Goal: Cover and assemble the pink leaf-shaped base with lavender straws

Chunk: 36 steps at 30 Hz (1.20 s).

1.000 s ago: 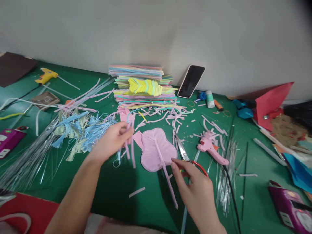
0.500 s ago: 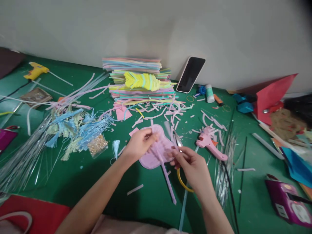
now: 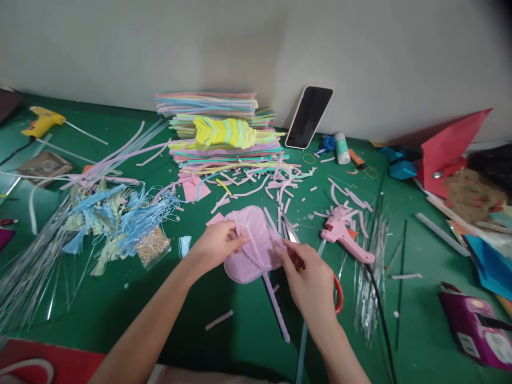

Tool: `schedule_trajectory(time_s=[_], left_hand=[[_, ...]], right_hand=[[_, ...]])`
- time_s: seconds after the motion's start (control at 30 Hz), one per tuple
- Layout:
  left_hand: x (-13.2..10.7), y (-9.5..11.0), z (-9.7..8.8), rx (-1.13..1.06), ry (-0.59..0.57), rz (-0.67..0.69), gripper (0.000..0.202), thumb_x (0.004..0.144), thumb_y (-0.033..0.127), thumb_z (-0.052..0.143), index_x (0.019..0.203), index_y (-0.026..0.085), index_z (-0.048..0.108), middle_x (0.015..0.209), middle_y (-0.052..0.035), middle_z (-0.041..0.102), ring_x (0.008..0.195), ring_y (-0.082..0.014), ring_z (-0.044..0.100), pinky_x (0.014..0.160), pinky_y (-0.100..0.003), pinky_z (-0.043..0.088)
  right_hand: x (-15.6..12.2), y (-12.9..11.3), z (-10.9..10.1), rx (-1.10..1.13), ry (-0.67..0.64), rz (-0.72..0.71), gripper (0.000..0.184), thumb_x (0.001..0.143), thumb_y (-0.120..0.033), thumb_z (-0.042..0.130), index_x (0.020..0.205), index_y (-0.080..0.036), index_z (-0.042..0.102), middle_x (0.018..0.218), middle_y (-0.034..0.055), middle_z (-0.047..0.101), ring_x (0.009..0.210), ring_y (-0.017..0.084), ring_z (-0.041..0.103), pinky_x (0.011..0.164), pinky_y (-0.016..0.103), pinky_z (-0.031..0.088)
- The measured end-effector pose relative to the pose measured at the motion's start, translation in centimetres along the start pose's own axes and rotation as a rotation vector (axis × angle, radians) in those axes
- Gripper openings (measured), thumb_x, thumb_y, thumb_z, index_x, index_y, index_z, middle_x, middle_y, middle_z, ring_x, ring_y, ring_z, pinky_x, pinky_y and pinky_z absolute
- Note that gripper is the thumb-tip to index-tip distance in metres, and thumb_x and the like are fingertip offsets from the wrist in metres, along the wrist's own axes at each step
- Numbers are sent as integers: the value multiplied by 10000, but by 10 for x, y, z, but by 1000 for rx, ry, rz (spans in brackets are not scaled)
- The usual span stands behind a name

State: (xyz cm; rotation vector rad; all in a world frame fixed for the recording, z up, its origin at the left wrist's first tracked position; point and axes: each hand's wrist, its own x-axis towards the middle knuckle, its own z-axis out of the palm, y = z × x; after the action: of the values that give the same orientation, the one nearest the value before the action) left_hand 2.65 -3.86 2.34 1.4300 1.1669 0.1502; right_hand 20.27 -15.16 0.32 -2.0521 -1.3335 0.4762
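A lilac fan-shaped piece (image 3: 240, 269) with rounded lobes and a thin wrapped stem (image 3: 277, 309) is held between my hands, above the green table. My left hand (image 3: 214, 245) pinches its upper left part, thumb in front, beside a raised strip running down the middle. At the right edge, the thumb and fingers of my right hand (image 3: 308, 272) close on the rim. Scissors (image 3: 291, 232) lie under my right hand, blades pointing away; a red handle loop shows at its right, and the rest is hidden.
A pink glue gun (image 3: 344, 240) lies at right, its cord running toward me. Pipe cleaner bundles (image 3: 224, 152) and cut pieces lie behind the fan, near a leaning phone (image 3: 309, 117). Blue tassels (image 3: 132, 213), a bead bag (image 3: 153, 246) and a yellow glue gun (image 3: 43, 121) occupy the left.
My right hand has moved from a loose lilac strip beside the fan onto the fan's right edge. The fan has turned slightly, and the view has shifted a little.
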Motion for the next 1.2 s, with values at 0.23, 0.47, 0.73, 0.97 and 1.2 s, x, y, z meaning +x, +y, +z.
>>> schedule_trajectory(time_s=[0.23, 0.47, 0.73, 0.97, 1.2], left_hand=[[-25, 8, -20, 8, -283, -33, 337, 874, 443, 514, 662, 181, 521, 585, 32, 592, 448, -79, 476, 483, -208, 369], [-6, 13, -10, 234, -35, -54, 478, 872, 554, 446, 552, 199, 477, 437, 26, 507, 417, -128, 496, 496, -251, 384], [-25, -4, -59, 569, 262, -213, 523, 865, 638, 379, 564, 213, 417, 535, -1, 500, 523, -183, 508, 512, -282, 317], [-23, 3, -55, 804, 626, -205, 420, 883, 574, 413, 739, 215, 576, 744, -94, 619, 749, -295, 587, 558, -320, 343], [2, 10, -35, 518, 301, 159, 362, 872, 470, 523, 1075, 197, 649, 1053, -103, 631, 987, -283, 578, 828, -350, 426]], right_hand=[[-1, -4, -10, 79, 104, 177, 308, 833, -487, 591, 886, -207, 710, 721, 28, 666, 593, 163, 568, 583, 291, 439], [10, -25, 2, 73, 22, 12, 206, 809, -397, 621, 730, -235, 720, 748, 39, 661, 782, 215, 568, 700, 328, 437], [16, -2, -36, -75, 119, 280, 386, 743, -586, 589, 691, -219, 697, 641, 25, 629, 498, 153, 485, 527, 295, 375], [8, 1, -28, -128, 67, 209, 346, 779, -534, 561, 646, -221, 626, 599, 22, 607, 528, 169, 520, 542, 291, 372], [5, -10, -12, -40, 30, 112, 349, 839, -529, 532, 721, -219, 640, 653, 22, 620, 584, 172, 533, 598, 293, 396]])
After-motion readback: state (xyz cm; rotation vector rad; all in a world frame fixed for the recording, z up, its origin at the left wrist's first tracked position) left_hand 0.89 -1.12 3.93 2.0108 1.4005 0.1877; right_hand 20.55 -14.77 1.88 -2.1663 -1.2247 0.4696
